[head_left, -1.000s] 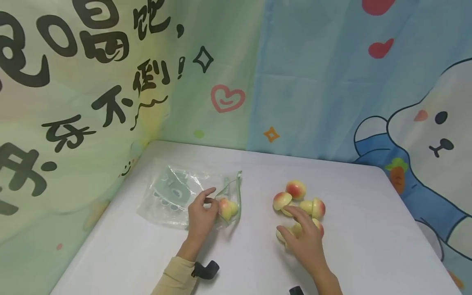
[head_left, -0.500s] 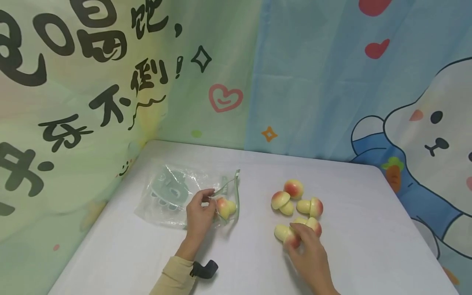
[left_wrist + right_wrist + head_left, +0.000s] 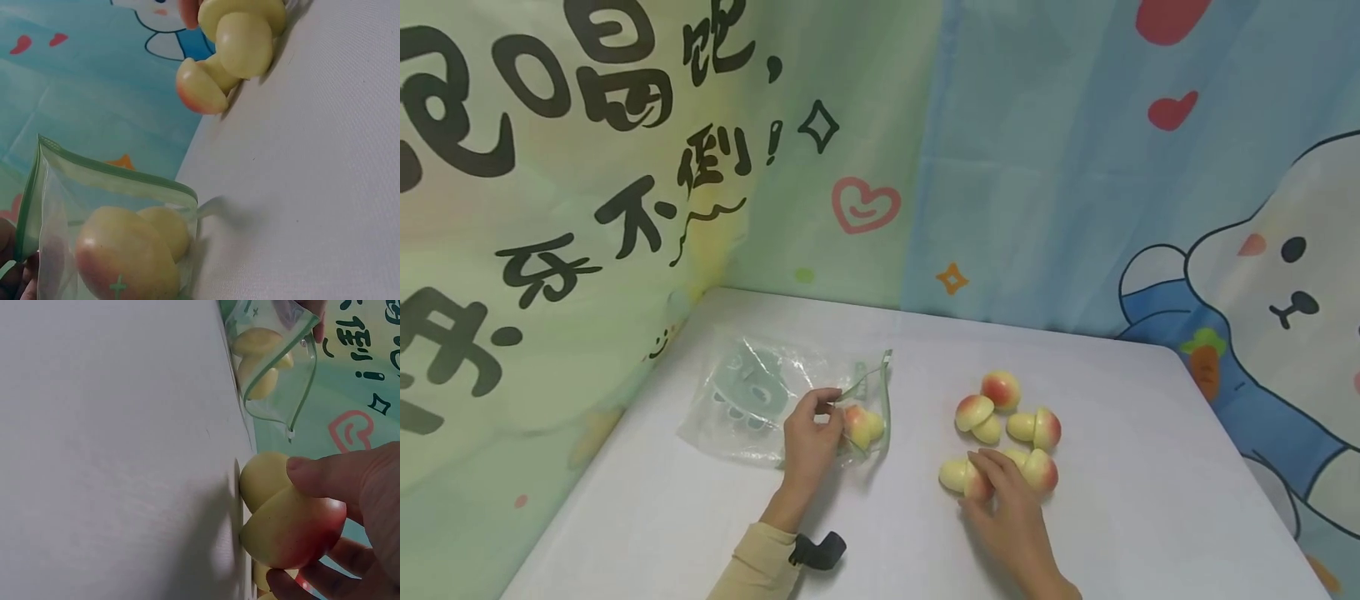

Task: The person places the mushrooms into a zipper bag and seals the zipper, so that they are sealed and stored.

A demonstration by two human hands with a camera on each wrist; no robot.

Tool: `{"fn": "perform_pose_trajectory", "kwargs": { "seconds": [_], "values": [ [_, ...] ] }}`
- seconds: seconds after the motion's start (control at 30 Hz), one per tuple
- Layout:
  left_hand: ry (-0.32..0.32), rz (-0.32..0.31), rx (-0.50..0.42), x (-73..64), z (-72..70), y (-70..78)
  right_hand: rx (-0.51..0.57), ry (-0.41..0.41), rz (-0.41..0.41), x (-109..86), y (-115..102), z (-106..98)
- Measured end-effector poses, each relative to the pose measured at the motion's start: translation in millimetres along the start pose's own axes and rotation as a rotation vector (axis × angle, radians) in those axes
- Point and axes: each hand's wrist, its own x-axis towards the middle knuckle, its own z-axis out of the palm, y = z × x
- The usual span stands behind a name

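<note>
My right hand (image 3: pixel 1011 512) grips a toy mushroom (image 3: pixel 294 531), pale yellow with a red-tinged cap, thumb on one side and fingers on the other. Its stem points left, low over the table. To the left lies a clear zip bag (image 3: pixel 752 387) with a green-edged mouth and a pale green print. At that mouth my left hand (image 3: pixel 811 437) pinches the edge, and the opening gapes toward the right. Inside the bag, close to the opening, sits a mushroom (image 3: pixel 128 253). Right behind my right hand lies another mushroom (image 3: pixel 1040 472), partly covered by the fingers.
Farther back on the white table (image 3: pixel 1120 517) are a mushroom with its red cap up (image 3: pixel 1001 390), a tilted mushroom (image 3: pixel 975 413) and a mushroom lying sideways (image 3: pixel 1036 427). A printed cloth backdrop (image 3: pixel 1022 167) rises behind the table's far edge.
My right hand has come down from hovering with fingers spread, taken hold of the near mushroom and drawn it a little left. My left hand keeps its place at the bag's mouth.
</note>
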Motion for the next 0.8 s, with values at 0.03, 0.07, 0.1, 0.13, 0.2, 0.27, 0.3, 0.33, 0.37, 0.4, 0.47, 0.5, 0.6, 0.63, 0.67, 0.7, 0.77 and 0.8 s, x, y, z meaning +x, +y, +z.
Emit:
{"fn": "perform_pose_trajectory", "kwargs": {
  "seconds": [0.03,0.07,0.1,0.13,0.2,0.27,0.3,0.33,0.37,0.4,0.47,0.5,0.6,0.63,0.67,0.7,0.77,0.8],
  "values": [
    [0.000,-0.002,0.003,-0.1,0.0,0.1,0.003,-0.009,0.008,1.0,1,1],
    [0.001,-0.002,0.008,-0.2,-0.2,0.3,0.005,-0.017,0.015,2.2,1,1],
    [0.005,0.005,0.016,-0.3,-0.3,0.0,0.008,-0.025,0.020,3.3,2,2],
    [0.007,0.008,0.019,-0.2,-0.4,0.0,0.012,-0.028,0.017,4.6,2,3],
    [0.010,0.014,0.019,0.1,-0.6,0.2,0.013,-0.028,0.010,6.9,1,4],
    [0.009,0.005,0.010,0.2,-0.8,0.5,0.023,-0.030,0.023,9.3,0,5],
    [0.007,0.000,0.002,0.2,-0.8,0.7,0.036,-0.041,0.045,10.8,-1,6],
    [0.005,-0.011,-0.001,0.5,-0.9,1.4,0.048,-0.054,0.073,12.8,-2,7],
    [0.003,-0.016,-0.004,0.8,-1.0,1.6,0.062,-0.064,0.104,15.1,-4,8],
    [-0.001,-0.023,-0.008,0.9,-1.0,1.9,0.085,-0.083,0.140,17.8,-5,10],
    [-0.004,-0.023,-0.007,1.0,-0.8,1.9,0.123,-0.107,0.205,24.8,-8,13],
    [-0.005,-0.020,-0.006,1.0,-0.9,1.9,0.155,-0.114,0.226,28.8,-10,16],
    [-0.003,-0.005,0.007,0.5,-1.1,2.1,0.241,-0.108,0.235,41.5,-14,23],
    [-0.002,-0.001,0.009,0.3,-1.1,2.1,0.264,-0.100,0.232,45.8,-16,25],
    [0.000,0.005,0.012,0.1,-1.1,2.1,0.296,-0.094,0.232,49.9,-18,28],
    [0.001,0.008,0.011,-0.1,-1.1,2.0,0.319,-0.092,0.229,53.7,-19,30],
    [0.000,0.011,0.003,-0.2,-0.4,1.2,0.346,-0.087,0.226,60.9,-23,36],
    [0.002,0.013,-0.002,-0.3,-0.1,1.2,0.359,-0.086,0.226,64.1,-26,38]
  ]
}}
